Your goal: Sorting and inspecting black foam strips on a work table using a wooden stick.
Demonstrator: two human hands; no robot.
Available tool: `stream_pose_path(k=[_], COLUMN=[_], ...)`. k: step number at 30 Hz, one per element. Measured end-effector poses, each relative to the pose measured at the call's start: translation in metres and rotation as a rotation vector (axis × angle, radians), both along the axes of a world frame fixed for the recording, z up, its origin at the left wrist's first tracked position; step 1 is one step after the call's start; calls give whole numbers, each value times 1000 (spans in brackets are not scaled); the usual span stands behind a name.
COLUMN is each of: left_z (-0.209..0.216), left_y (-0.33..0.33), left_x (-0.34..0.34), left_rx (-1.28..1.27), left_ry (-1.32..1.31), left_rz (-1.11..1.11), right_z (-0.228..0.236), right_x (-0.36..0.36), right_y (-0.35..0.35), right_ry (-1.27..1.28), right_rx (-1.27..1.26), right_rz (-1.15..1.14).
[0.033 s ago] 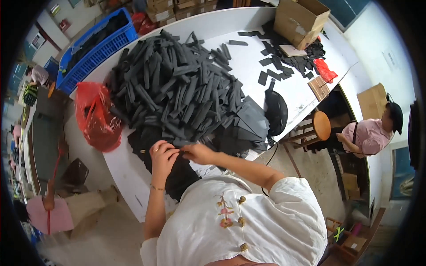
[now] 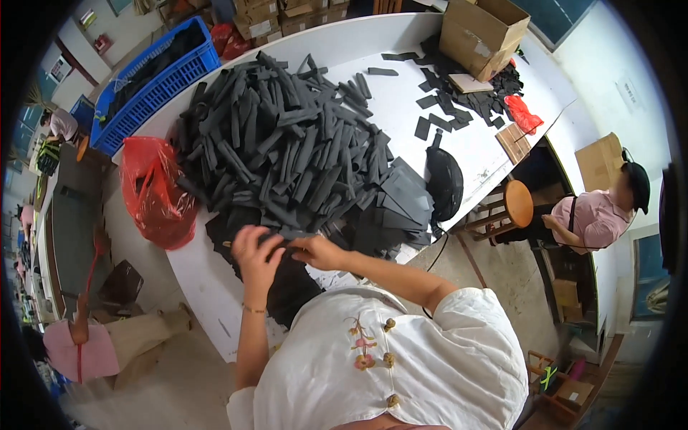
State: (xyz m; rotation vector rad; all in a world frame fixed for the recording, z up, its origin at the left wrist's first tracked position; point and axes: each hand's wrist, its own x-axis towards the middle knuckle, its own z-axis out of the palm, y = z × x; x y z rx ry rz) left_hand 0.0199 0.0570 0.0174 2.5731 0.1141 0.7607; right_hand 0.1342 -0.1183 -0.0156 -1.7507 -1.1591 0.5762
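My left hand (image 2: pixel 258 252) is over the near edge of the table, its fingers apart and slightly blurred, with nothing seen in them. Close on its right, my right hand (image 2: pixel 317 252) has thumb and fingers pinched together; whatever lies between them is too small and dark to make out. Just beyond both hands rises a large pile of dark grey rolled strips (image 2: pixel 287 136). Beneath them, dark flat fabric (image 2: pixel 290 287) covers the table's near edge. To the right of the pile lie stacked flat grey sheets (image 2: pixel 405 193).
A red plastic bag (image 2: pixel 156 193) sits left of the pile, near a blue crate (image 2: pixel 158 82). A black round object (image 2: pixel 446 183) and cardboard box (image 2: pixel 481 39) are on the white table (image 2: pixel 401 93). A wooden stool (image 2: pixel 517 203) and a seated person (image 2: pixel 591 218) are right.
My left hand has drawn slightly away from the right one and its fingers have spread. The right hand stays nearly in place, still pinched.
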Motion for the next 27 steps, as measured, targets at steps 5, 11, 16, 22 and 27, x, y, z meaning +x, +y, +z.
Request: stream_pose_path(k=[5, 11, 16, 22, 27], left_z=[-1, -46, -23, -9, -42], left_y=[-1, -38, -33, -19, 5], left_x=[-6, 3, 3, 6, -3], left_rx=[-1660, -2077, -2128, -2014, -1880], left_ry=[-327, -554, -553, -609, -608], left_rz=[172, 135, 251, 476, 491], right_z=[-15, 2, 6, -9, 9], right_x=[-16, -47, -52, -65, -52], right_y=[5, 31, 22, -5, -58], right_ry=[488, 70, 40, 75, 42], right_rx=[3, 50, -10, -275, -125], right_rz=[-6, -298, -229, -116, 90])
